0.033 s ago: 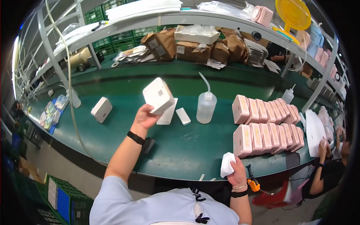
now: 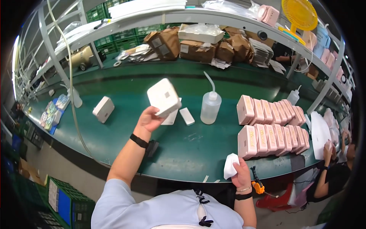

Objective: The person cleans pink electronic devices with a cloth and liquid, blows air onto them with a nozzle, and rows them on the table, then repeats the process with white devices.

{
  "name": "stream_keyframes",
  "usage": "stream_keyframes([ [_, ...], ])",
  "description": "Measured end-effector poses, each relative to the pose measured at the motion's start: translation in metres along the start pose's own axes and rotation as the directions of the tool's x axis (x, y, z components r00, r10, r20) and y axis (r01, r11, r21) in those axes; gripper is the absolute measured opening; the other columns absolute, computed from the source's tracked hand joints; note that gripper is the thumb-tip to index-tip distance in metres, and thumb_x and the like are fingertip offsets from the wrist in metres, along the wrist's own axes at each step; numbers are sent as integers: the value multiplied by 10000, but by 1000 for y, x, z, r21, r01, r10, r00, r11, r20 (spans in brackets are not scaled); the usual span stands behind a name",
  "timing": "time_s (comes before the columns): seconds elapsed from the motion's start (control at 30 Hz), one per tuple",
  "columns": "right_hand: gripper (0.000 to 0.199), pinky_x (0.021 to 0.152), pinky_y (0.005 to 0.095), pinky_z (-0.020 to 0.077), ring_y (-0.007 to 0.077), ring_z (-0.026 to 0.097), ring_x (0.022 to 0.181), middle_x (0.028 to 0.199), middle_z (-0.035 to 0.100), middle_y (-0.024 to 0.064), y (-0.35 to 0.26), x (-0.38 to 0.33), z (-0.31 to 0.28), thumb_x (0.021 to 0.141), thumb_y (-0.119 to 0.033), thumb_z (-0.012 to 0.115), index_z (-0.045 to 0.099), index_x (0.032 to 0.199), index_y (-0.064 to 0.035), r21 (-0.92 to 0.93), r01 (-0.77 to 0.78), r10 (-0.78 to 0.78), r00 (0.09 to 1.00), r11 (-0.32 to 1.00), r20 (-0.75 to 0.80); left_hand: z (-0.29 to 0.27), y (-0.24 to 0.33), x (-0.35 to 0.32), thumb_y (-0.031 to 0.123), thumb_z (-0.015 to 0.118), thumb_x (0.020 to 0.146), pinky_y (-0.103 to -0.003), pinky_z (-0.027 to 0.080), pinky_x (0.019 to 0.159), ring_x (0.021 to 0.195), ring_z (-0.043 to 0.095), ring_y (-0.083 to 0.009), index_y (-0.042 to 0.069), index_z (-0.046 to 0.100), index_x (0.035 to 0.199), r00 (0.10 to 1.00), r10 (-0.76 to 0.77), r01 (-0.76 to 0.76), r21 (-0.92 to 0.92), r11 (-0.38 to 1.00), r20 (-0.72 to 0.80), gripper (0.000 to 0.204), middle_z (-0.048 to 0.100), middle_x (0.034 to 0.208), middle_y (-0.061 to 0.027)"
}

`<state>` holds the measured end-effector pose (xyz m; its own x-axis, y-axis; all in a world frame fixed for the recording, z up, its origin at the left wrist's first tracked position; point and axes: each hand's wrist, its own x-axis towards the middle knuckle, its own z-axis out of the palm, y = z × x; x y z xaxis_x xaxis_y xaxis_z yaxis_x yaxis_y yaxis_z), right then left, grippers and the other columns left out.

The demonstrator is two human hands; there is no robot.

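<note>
My left hand (image 2: 149, 120) grips a white square plastic case with rounded corners (image 2: 163, 96) by its lower edge, raised over the green bench. Behind it, partly covered, a flat white piece (image 2: 170, 118) lies on the bench, beside a small white block (image 2: 187, 116). Near the bench's front edge my right hand (image 2: 241, 176) is closed around a crumpled white cloth (image 2: 231, 166). A translucent squeeze bottle with a bent spout (image 2: 210, 108) stands upright between the hands, farther back. Another white case (image 2: 103, 109) stands on edge to the left.
Two rows of pink cases (image 2: 267, 141) stand on the right of the green bench (image 2: 183, 152). A hose (image 2: 72, 95) hangs down at the left. An overhead shelf carries a yellow fan (image 2: 299, 14). Wrapped brown parcels (image 2: 198, 51) lie behind. Another person's arm (image 2: 324, 173) is at far right.
</note>
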<state>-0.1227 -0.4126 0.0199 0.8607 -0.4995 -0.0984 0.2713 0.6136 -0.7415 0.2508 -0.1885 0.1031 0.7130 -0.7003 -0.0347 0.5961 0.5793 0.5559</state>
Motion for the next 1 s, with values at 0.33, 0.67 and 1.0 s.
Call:
stream_keyframes([
  [0.33,229,860,299,515,191,653,976,1132,665,116,-35,-7,100,915,50,573,642,1132,28,-673,182,-289,956,717,-50,36,-55,-63,103,682,824,-489,454,1070,1297,515,-317,76,310,1493,946,-235,181,236,955,224,766,503,1402,-138],
  [0.67,533,1139,472,312,366,396,1383,1451,445,229,-21,70,200,914,-316,639,543,1318,18,-694,561,-188,701,-451,688,30,-72,-67,381,662,937,-467,440,1084,1321,490,-278,113,225,1522,902,-329,282,194,939,280,778,449,1454,-114],
  [1.0,897,1183,485,221,344,292,1455,1506,378,233,-1,21,164,815,-666,569,487,1367,36,-602,658,142,719,-452,680,23,-65,-67,458,624,943,-463,413,1106,1338,475,-273,86,253,1510,905,-311,266,185,946,289,773,438,1472,-121],
])
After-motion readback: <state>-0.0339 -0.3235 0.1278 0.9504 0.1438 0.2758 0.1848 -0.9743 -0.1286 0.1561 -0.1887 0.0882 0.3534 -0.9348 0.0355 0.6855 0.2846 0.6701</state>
